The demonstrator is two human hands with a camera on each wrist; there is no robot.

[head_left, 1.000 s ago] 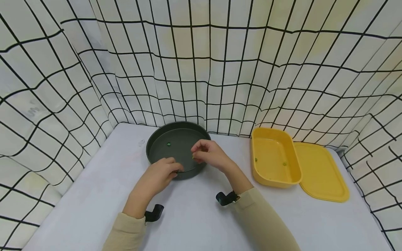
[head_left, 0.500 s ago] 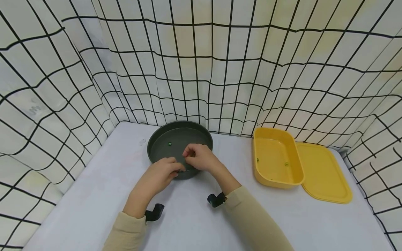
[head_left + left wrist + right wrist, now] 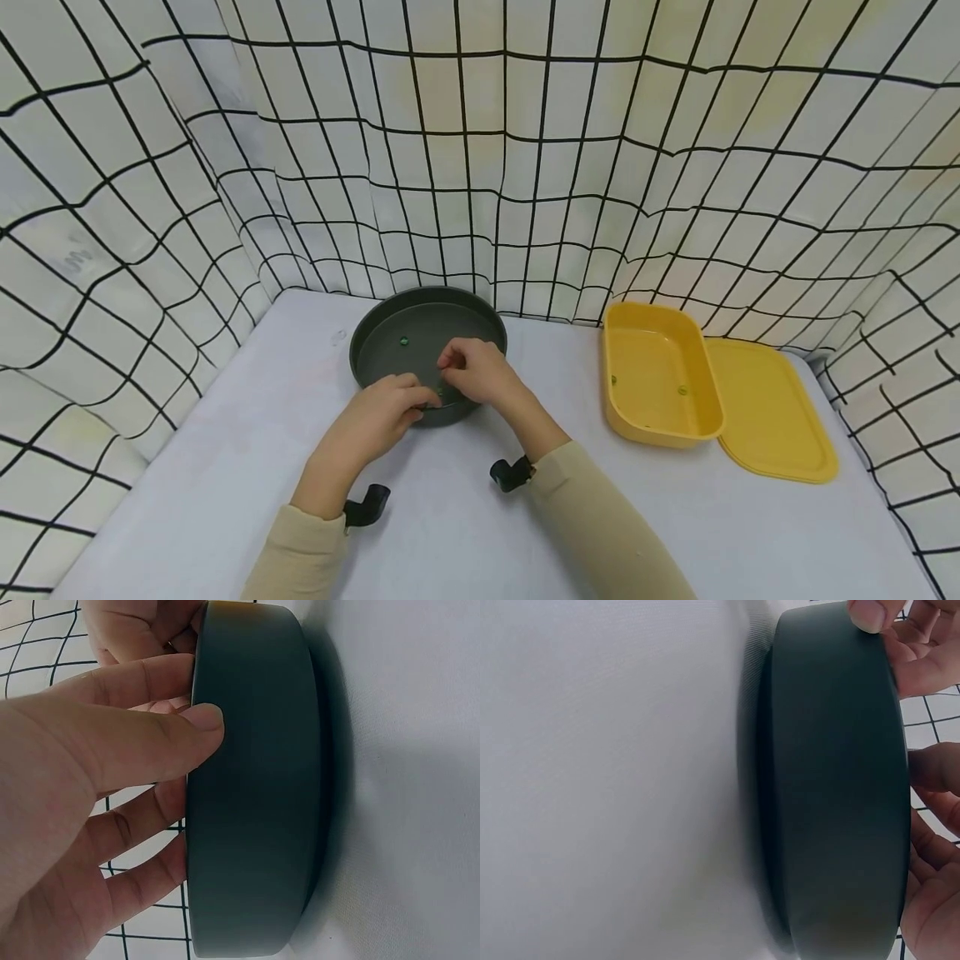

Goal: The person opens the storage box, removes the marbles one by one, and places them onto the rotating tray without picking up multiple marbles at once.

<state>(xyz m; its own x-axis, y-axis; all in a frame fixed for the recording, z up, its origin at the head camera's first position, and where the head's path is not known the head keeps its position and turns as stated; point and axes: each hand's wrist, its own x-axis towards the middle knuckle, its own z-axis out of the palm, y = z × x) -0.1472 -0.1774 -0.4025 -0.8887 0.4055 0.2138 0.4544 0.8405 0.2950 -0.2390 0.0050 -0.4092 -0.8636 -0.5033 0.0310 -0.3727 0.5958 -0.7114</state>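
Note:
A round dark green pan point(image 3: 405, 312) sits at the back of the table. My left hand point(image 3: 378, 417) grips its near rim, thumb outside and fingers inside, as the left wrist view shows. Over the pan's near right part is my right hand point(image 3: 480, 371), fingers bent; whether its fingertips pinch anything cannot be seen. A small green piece point(image 3: 404, 341), bead-like, lies on the pan floor. Another tiny green piece point(image 3: 440, 391) shows between the two hands. In the right wrist view the pan's outer wall point(image 3: 840, 780) hides part of the right hand's fingers point(image 3: 934, 840).
To the right stands a yellow rectangular container point(image 3: 652, 408) holding a small green piece point(image 3: 682, 390) and another green piece point(image 3: 613, 380). Its yellow lid point(image 3: 780, 417) lies beside it, partly under it. White walls with black grid lines point(image 3: 480, 167) enclose the table.
My right hand has moved left over the pan, nearer my left hand. A yellow-green piece showed at its fingertips earlier; now a green piece shows below them. The left hand keeps its place.

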